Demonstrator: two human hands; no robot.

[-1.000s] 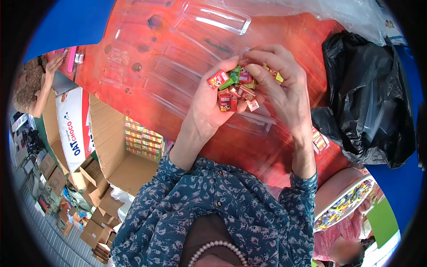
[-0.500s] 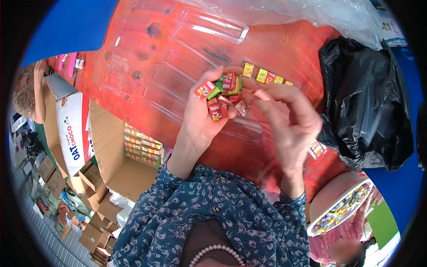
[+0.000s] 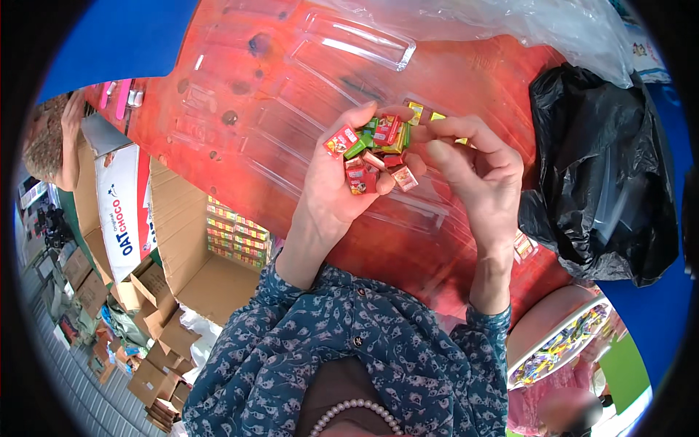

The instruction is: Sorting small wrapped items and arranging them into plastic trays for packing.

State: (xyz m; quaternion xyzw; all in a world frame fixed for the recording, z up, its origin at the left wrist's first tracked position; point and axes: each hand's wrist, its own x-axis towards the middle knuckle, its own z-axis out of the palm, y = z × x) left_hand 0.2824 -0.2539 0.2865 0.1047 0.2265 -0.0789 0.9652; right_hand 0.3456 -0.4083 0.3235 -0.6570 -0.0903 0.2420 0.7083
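Observation:
My left hand (image 3: 328, 186) is cupped, palm up, around a pile of small boxed candies (image 3: 386, 130) in red, green and brown wrappers. My right hand (image 3: 484, 175) is just right of the pile, its thumb and fingertips drawn together in a pinch. Whether anything sits between those fingertips is hidden. Behind the right fingers, yellow candy boxes (image 3: 415, 111) lie in a clear plastic tray, partly covered by the hand. Other clear trays (image 3: 357, 42) lie on the red table (image 3: 466, 80).
A black plastic bag (image 3: 604, 175) lies at the right, below clear plastic sheeting (image 3: 502, 18). Lower right, a white tub (image 3: 524, 335) holds many wrapped candies, with a person in pink nearby. An open carton (image 3: 182, 240) at the left contains filled trays. Another person's arm (image 3: 70, 146) is far left.
My right hand has shifted slightly away from me and now covers more of the candy row in the tray. My left hand still holds the pile.

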